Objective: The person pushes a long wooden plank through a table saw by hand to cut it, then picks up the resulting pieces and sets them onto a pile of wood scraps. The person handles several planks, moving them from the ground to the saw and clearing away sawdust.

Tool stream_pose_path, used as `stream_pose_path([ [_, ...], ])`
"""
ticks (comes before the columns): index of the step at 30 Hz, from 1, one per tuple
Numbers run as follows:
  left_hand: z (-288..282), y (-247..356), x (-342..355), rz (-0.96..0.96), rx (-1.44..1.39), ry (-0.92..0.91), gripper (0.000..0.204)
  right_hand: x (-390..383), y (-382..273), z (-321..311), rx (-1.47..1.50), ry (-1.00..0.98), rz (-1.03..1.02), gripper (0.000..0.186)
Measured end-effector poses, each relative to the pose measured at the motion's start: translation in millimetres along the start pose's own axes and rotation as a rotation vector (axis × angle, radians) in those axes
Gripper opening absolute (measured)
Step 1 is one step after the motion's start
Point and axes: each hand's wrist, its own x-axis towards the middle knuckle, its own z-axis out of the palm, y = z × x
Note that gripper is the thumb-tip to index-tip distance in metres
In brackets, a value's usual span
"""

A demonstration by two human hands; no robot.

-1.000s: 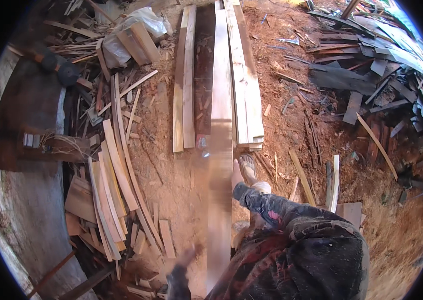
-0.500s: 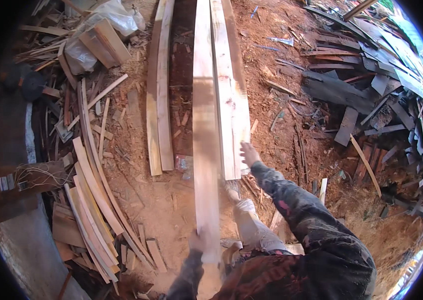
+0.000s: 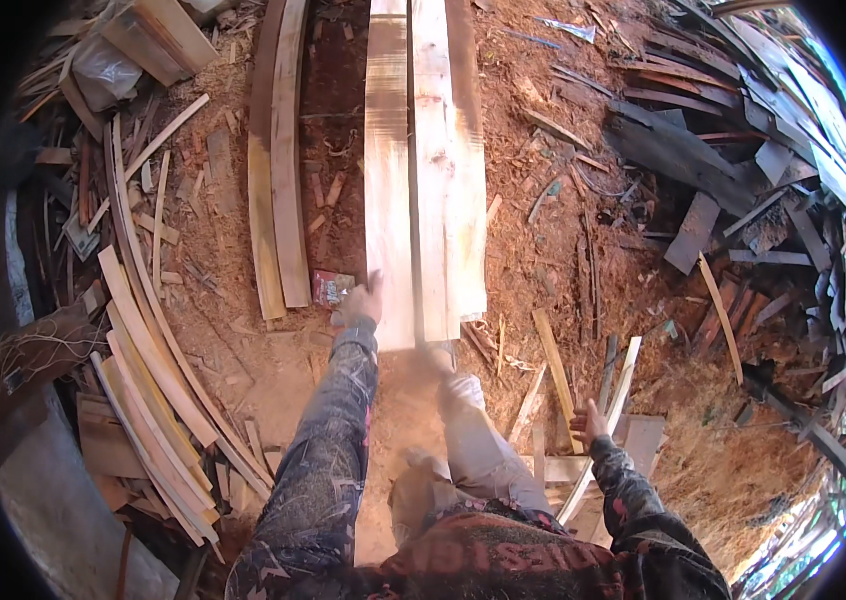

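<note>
A long pale plank [image 3: 390, 230] with a brown weathered stretch lies lengthwise in front of me. My left hand [image 3: 363, 302] is at its left edge, close to the near end, closed on that edge; its fingers are partly hidden. To the right of this plank, across a narrow dark gap, lie another long plank [image 3: 433, 190] and a browner board [image 3: 467, 210]. My right hand [image 3: 593, 424] is off to the right with nothing in it, fingers apart, above thin wood strips on the ground.
Two long boards [image 3: 290, 180] lie left of the planks, near a small red packet [image 3: 331, 287]. Curved offcuts [image 3: 158, 350] are stacked at the left. Dark scrap slabs [image 3: 678, 155] pile up at the right. Sawdust and wood bits cover the ground.
The plank in my left hand has moved forward, its near end now alongside the neighbouring plank's. My right hand has left the right-hand boards and drawn back to the right.
</note>
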Motion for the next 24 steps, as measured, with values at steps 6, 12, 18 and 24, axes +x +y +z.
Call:
stream_pose_path([
  [6, 36, -58, -40, 0.387, -0.014, -0.149, 0.061, 3, 43, 54, -0.179, -0.112, 0.029, 0.059],
  [12, 2, -149, -112, -0.014, -0.392, -0.399, 0.048, -67, -11, 163, -0.323, -0.335, -0.048, 0.047],
  [18, 27, -334, -75, -0.464, -0.955, -0.457, 0.078, -119, 1, 229, -0.224, -0.208, -0.061, 0.051],
  [24, 63, -434, 58, -0.861, -1.604, -0.225, 0.074, -163, 121, 287, -0.552, 0.061, -0.138, 0.044],
])
